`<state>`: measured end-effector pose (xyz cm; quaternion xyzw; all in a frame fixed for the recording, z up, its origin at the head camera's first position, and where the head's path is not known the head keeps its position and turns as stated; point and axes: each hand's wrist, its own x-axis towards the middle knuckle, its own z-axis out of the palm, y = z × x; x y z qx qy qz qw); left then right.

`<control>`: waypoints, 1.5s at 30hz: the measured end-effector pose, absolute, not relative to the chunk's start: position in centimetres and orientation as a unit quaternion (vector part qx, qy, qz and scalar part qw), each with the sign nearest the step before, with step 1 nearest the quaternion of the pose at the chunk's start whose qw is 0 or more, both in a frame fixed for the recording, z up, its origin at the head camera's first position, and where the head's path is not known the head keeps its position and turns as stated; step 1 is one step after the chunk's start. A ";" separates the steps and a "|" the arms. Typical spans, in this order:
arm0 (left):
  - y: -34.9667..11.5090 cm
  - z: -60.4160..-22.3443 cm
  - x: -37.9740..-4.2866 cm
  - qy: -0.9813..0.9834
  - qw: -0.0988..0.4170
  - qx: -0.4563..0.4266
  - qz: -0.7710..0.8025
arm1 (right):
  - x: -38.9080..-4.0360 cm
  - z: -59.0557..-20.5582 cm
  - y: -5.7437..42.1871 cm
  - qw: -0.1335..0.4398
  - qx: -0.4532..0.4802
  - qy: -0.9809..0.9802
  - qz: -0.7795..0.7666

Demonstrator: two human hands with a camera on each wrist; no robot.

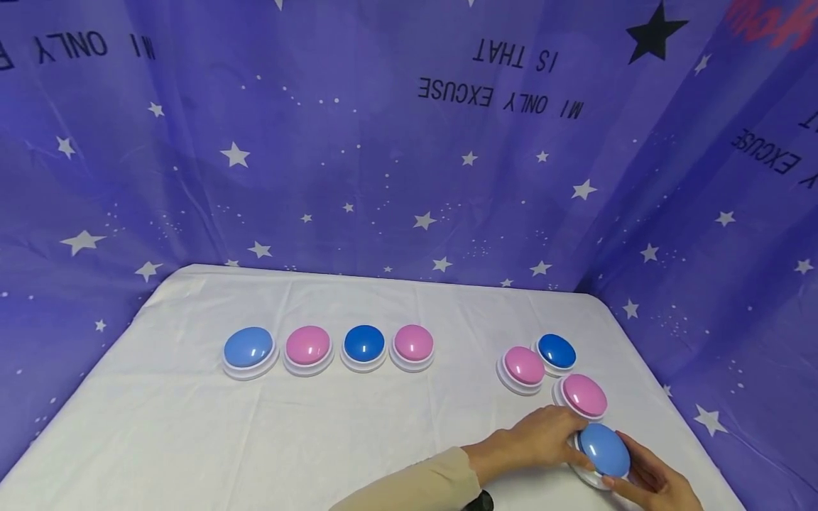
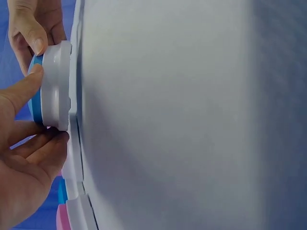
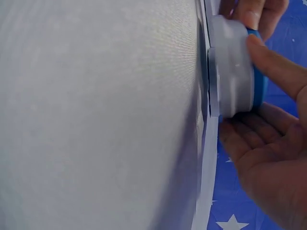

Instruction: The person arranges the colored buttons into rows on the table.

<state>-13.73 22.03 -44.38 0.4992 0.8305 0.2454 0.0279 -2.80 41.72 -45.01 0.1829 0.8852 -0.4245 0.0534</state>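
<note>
Both hands hold a light blue dome push button [image 1: 603,450] with a white round base, at the right front of the table. My left hand [image 1: 543,438] grips its left side, thumb at the front and fingers at the back. From the right, my right hand [image 1: 658,479] grips it with the thumb on the near rim. In the left wrist view the white base [image 2: 55,86] stands close over the cloth, and both thumbs lie at the edge of the blue dome. A pink button [image 1: 584,395] sits just behind the left fingers.
Behind it are another pink button [image 1: 524,365] and a dark blue button [image 1: 557,350]. Farther left, a row holds a light blue button [image 1: 248,347], a pink one [image 1: 308,345], a dark blue one [image 1: 364,343] and a pink one [image 1: 413,343]. White cloth covers the table [image 1: 319,440]; starry purple curtains [image 1: 383,142] surround it.
</note>
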 end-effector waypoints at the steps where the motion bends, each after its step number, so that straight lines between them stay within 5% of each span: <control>1: 21.9 -44.3 -13.8 0.829 0.027 0.498 0.251 | -2.8 -44.9 41.6 0.052 0.184 0.886 -0.422; 10: 19.4 -42.8 -14.5 0.816 -0.004 0.501 0.290 | -3.6 -43.6 39.6 -0.015 0.131 0.886 -0.444; 25: 12.7 -41.1 -15.7 0.817 -0.022 0.459 0.347 | -6.1 -40.6 34.0 -0.036 0.027 0.888 -0.458; 45: 4.2 -40.8 -16.1 0.844 -0.021 0.368 0.390 | -10.4 -40.6 26.9 0.008 -0.086 0.834 -0.545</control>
